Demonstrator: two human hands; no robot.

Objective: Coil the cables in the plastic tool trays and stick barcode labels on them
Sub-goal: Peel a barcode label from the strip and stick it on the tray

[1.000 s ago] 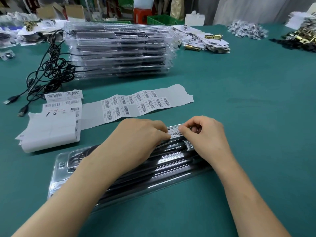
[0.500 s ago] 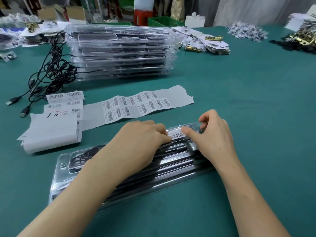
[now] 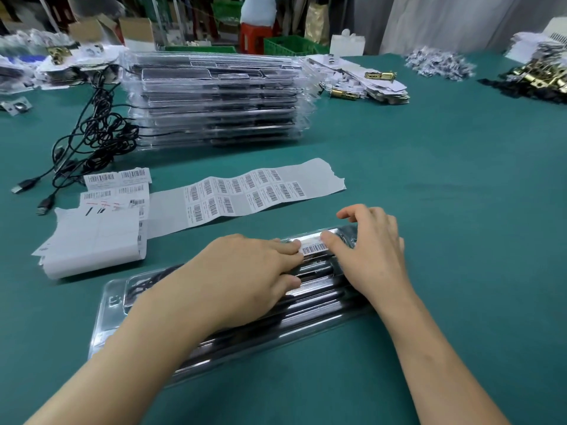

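Observation:
A clear plastic tool tray [image 3: 113,305] lies slanted on the green table in front of me, with a black cable [image 3: 144,285] coiled at its left end. A white barcode label [image 3: 313,248] sits on the tray's far right part. My left hand [image 3: 242,277] lies flat on the tray, its fingertips touching the label's left edge. My right hand [image 3: 371,256] rests on the tray's right end, with its thumb pressing the label's right edge and its fingers spread. A strip of barcode labels [image 3: 245,194] lies just beyond the tray.
A tall stack of filled clear trays [image 3: 214,99] stands at the back centre. Loose black USB cables [image 3: 92,133] trail at its left. A folded pile of label backing paper [image 3: 92,237] lies at the left. Card packs with brass parts [image 3: 362,81] sit further back right.
My right hand has uncurled from pinching the label and now presses it down with the thumb. The label has gone from lifted to flat on the tray. My left hand stays put.

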